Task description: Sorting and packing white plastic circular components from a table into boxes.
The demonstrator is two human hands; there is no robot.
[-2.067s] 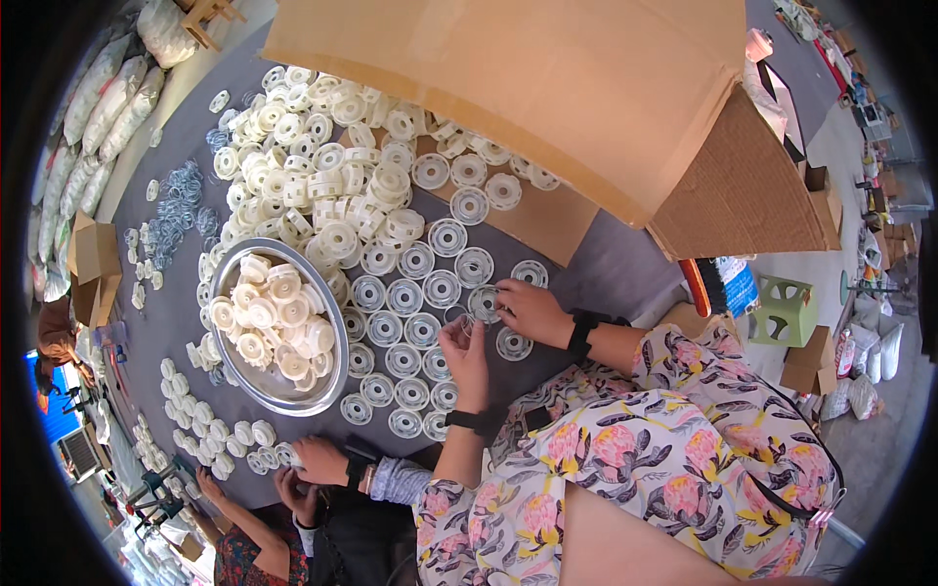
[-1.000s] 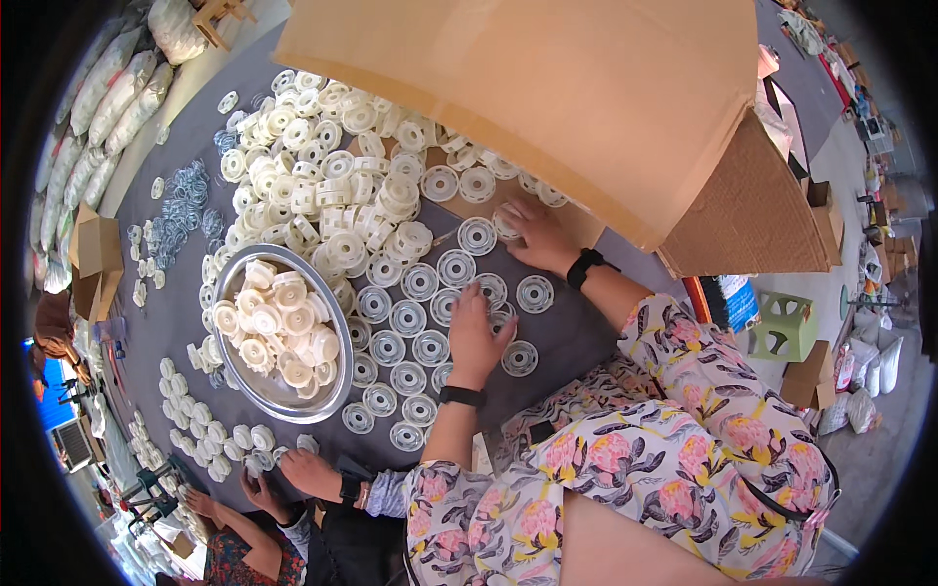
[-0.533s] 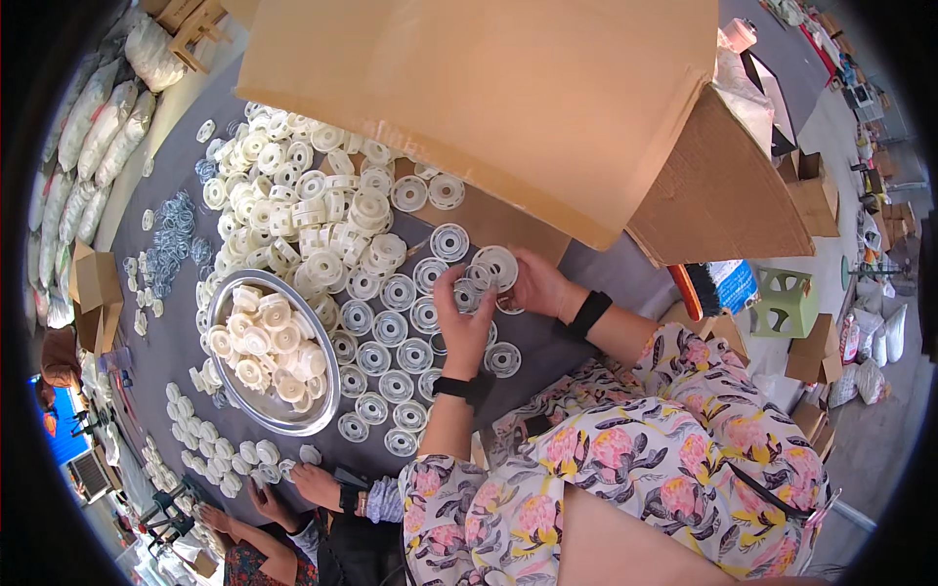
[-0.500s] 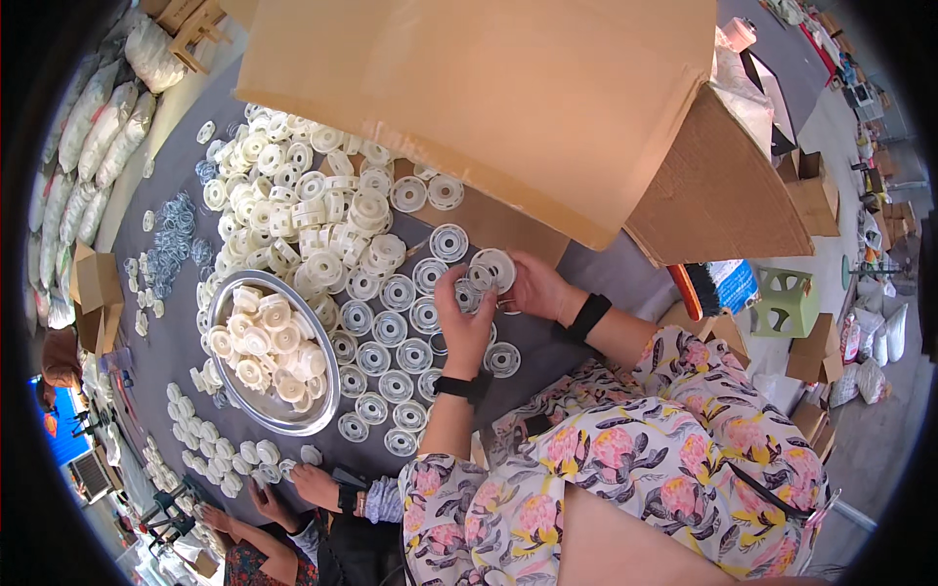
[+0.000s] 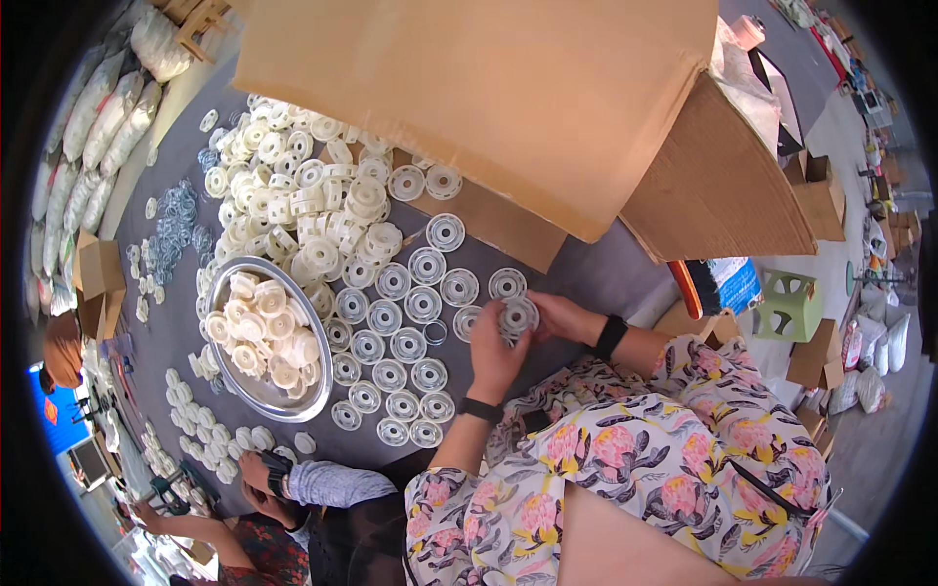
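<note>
My left hand (image 5: 497,354) and my right hand (image 5: 565,317) meet over the table's near side. Between their fingers is a round, pale plastic disc (image 5: 519,316) with a hole in its middle; both hands are closed on its edge. Just beyond it lies a similar disc (image 5: 507,283), and another (image 5: 465,321) sits close by my left fingers. Several more such discs (image 5: 409,344) lie flat in rows to the left. Among them is a thin loose ring (image 5: 436,332).
A heap of white round parts (image 5: 303,195) covers the table's far left. Beside it stands a metal tray (image 5: 330,386) of cream toothed parts (image 5: 269,332). Grey-blue rings (image 5: 176,230) lie farther left. A large cardboard box (image 5: 469,98) overhangs the far side. A co-worker's hands (image 5: 259,479) are at lower left.
Both hands have come nearer and a little right, and the held disc now lies lower and flatter. More discs lie beyond my hands. The co-worker's hands have shifted left.
</note>
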